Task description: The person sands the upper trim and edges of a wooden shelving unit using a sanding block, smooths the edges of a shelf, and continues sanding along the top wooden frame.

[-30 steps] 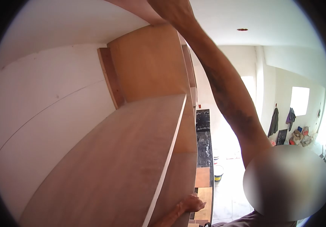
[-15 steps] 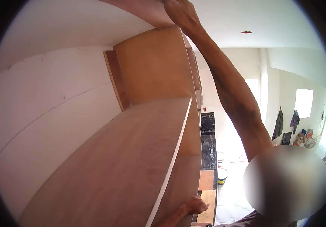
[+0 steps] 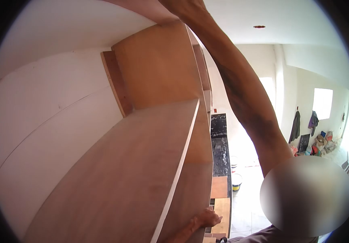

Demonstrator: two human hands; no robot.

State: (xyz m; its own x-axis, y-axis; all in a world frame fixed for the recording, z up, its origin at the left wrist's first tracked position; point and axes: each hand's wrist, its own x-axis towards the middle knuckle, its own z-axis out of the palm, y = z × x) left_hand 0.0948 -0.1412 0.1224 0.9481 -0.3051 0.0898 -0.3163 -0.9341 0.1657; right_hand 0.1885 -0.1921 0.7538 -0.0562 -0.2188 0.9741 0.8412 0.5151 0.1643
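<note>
My right arm reaches up across the view, with my right hand (image 3: 184, 5) at the top edge of the frame. Its fingers are cut off there, beside a reddish-brown panel (image 3: 142, 7) under the ceiling. Low in the middle, my left hand (image 3: 209, 218) is closed, its fingers curled at the front edge of the wooden cabinet (image 3: 190, 182). Whatever lies inside that grip is hidden. Between the hands, a wide brown shelf board (image 3: 118, 174) with a pale front edge spans the cabinet, meeting an orange-brown upright panel (image 3: 156, 67).
Below right runs a black-topped counter (image 3: 222, 154) with loose wooden boards (image 3: 222, 210). A bucket (image 3: 237, 182) stands on the pale floor. Clothes (image 3: 295, 126) hang on the far wall above piled bags (image 3: 322, 143). A blurred oval (image 3: 307, 196) covers the lower right.
The view has shifted slightly, so cabinet and room sit a little higher and further left. My right hand has slid up, mostly out of frame; my left hand stays at the cabinet edge.
</note>
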